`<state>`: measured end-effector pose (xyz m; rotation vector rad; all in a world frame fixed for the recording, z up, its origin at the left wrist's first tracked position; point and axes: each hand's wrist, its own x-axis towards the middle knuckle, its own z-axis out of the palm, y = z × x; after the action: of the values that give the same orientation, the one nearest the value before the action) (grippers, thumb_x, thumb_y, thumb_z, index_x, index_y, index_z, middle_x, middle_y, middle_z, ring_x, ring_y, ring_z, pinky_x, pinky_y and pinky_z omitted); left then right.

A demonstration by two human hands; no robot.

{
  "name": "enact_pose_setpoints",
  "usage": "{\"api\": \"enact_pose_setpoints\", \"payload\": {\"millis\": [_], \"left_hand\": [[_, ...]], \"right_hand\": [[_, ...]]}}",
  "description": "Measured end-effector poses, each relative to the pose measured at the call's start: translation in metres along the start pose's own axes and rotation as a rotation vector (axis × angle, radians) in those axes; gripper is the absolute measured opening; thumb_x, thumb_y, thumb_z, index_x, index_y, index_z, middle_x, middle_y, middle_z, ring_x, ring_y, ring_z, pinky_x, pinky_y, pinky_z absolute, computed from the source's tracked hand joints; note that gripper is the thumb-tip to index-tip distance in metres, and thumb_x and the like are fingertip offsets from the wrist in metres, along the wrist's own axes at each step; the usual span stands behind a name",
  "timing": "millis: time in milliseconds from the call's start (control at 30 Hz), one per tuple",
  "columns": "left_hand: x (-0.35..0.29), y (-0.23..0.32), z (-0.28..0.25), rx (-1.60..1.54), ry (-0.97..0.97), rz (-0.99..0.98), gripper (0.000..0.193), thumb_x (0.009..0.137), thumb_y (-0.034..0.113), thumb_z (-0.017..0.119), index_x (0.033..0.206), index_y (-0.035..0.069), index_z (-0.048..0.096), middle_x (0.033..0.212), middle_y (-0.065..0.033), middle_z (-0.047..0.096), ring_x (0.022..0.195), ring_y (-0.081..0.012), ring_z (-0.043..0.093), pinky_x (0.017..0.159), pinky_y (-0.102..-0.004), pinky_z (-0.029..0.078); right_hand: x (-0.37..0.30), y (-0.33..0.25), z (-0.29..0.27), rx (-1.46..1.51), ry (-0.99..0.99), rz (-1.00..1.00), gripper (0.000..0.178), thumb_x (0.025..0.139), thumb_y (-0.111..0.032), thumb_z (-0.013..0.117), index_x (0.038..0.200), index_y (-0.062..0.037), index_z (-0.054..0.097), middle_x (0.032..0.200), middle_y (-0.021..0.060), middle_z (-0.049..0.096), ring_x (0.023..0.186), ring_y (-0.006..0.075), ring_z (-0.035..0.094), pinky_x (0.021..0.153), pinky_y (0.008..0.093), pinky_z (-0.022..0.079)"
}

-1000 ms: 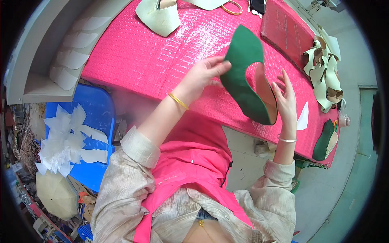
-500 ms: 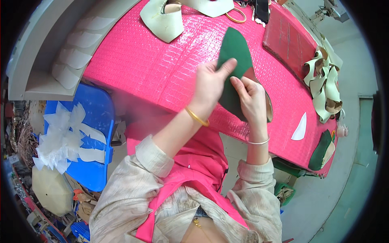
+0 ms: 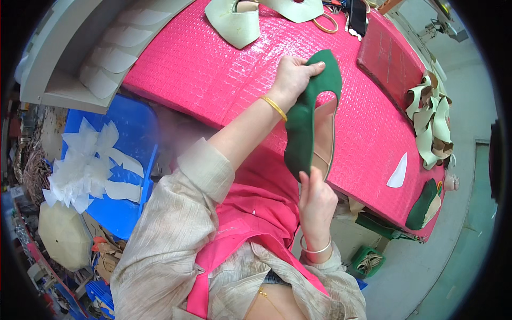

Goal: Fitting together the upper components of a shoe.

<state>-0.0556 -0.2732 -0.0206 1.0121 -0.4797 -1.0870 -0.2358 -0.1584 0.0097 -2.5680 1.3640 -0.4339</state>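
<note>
A green leather shoe upper (image 3: pixel 300 130) with a tan lining hangs between my hands over the front edge of the pink-covered table. Its oval opening faces right, so the lining shows inside. My left hand (image 3: pixel 294 79) grips the far, pointed end, thumb lying on the green face and the other fingers partly hidden behind. At the near end, my right hand (image 3: pixel 318 201) pinches the bottom tip between thumb and fingers. A gold bangle circles my left wrist, and a silver one my right.
Pale green shoe uppers (image 3: pixel 234 28) lie at the table's far side, near a red board (image 3: pixel 392 58). More are heaped (image 3: pixel 431 120) at the right edge. A white paper-like piece (image 3: pixel 397 172) and another green upper (image 3: pixel 424 205) lie nearer. Left stands a blue chair (image 3: pixel 120 218) bearing translucent sheets.
The upper has turned so its opening and lining now show. My right hand has slid down to its lower end, while my left has shifted up and right toward the far end.
</note>
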Motion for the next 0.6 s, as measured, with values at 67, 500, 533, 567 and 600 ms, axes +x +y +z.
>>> {"api": "enact_pose_setpoints", "payload": {"millis": [67,500,533,567,600], "left_hand": [[0.002,-0.004,0.003,0.008,-0.096,-0.109,0.016,0.075,0.013,0.064,0.073,-0.004,0.063,0.064,-0.0074,0.062,0.05,-0.0103,0.056,0.046,-0.0221,0.043],[-0.066,0.046,0.023,0.852,-0.351,0.278,0.032,0.073,0.019,0.066,0.096,-0.003,0.059,0.078,-0.0143,0.062,0.07,-0.0141,0.06,0.065,-0.0259,0.046],[-0.084,0.044,0.027,0.934,-0.424,0.267,0.029,0.074,0.016,0.065,0.096,-0.003,0.059,0.077,-0.0135,0.063,0.07,-0.0134,0.061,0.065,-0.0263,0.047],[-0.094,0.039,0.033,1.013,-0.499,0.254,0.027,0.075,0.014,0.063,0.095,-0.003,0.059,0.075,-0.0127,0.063,0.069,-0.0127,0.061,0.065,-0.0267,0.047],[-0.092,0.033,0.035,0.94,-0.501,0.208,0.024,0.075,0.01,0.063,0.094,-0.004,0.059,0.079,-0.0103,0.064,0.073,-0.0115,0.061,0.067,-0.0261,0.048]], "right_hand": [[-0.01,-0.001,-0.007,0.051,-0.172,-0.005,0.016,0.08,-0.017,0.055,0.088,-0.0029,0.052,0.067,0.0168,0.055,0.067,0.0312,0.057,0.056,0.0387,0.044],[0.079,0.091,-0.032,1.465,0.107,0.153,0.017,0.081,-0.007,0.059,0.094,0.004,0.059,0.082,0.0051,0.061,0.072,0.0091,0.057,0.066,0.0202,0.044],[0.084,0.079,-0.034,1.414,0.153,0.235,0.013,0.08,-0.006,0.06,0.089,0.0032,0.061,0.077,0.0035,0.061,0.066,0.007,0.055,0.059,0.019,0.043],[0.085,0.077,-0.029,1.422,0.15,0.246,0.013,0.08,-0.006,0.06,0.089,0.0032,0.061,0.077,0.0035,0.061,0.066,0.007,0.055,0.059,0.019,0.043],[0.09,0.078,-0.027,1.45,0.169,0.224,0.013,0.08,-0.007,0.06,0.088,0.0026,0.061,0.076,0.0029,0.061,0.065,0.0059,0.054,0.057,0.0178,0.042]]}}
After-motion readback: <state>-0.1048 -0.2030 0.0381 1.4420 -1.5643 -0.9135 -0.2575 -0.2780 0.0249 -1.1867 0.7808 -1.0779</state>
